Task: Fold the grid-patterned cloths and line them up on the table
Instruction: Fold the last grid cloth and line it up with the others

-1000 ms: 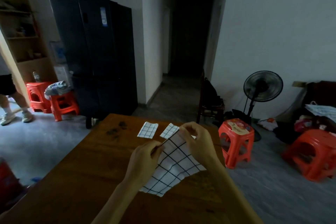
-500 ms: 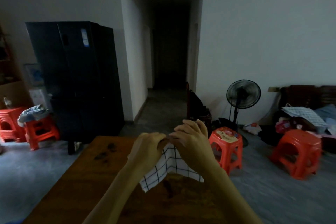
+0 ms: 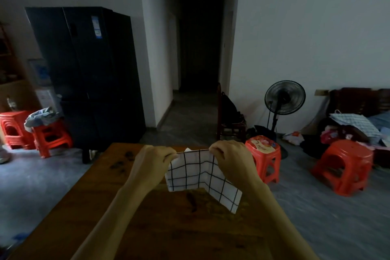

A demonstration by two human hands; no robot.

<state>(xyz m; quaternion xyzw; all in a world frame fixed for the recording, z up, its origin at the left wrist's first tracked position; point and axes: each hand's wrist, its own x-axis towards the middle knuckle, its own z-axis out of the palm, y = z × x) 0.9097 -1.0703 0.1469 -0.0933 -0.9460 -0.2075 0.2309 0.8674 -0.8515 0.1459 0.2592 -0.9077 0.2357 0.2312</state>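
While my left hand (image 3: 150,159) and right hand (image 3: 231,159) pinch the cloth (image 3: 200,175) above the table (image 3: 147,228), its top edge should stay taut, corners matched.

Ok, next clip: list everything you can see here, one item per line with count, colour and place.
grid-patterned cloth: one, white with black lines, held up above the table
table: one, brown wood with dark marks, foreground
fridge: one, black, left against the wall
stools: four, red, two on the left, two on the right
clothes bundle: one, grey-blue, on a left stool
fan: one, black, standing right of the hallway
chair: one, dark, by the hallway
clothes pile: mixed colours, far right
left hand: pinches the cloth's top left corner
right hand: pinches its top right corner
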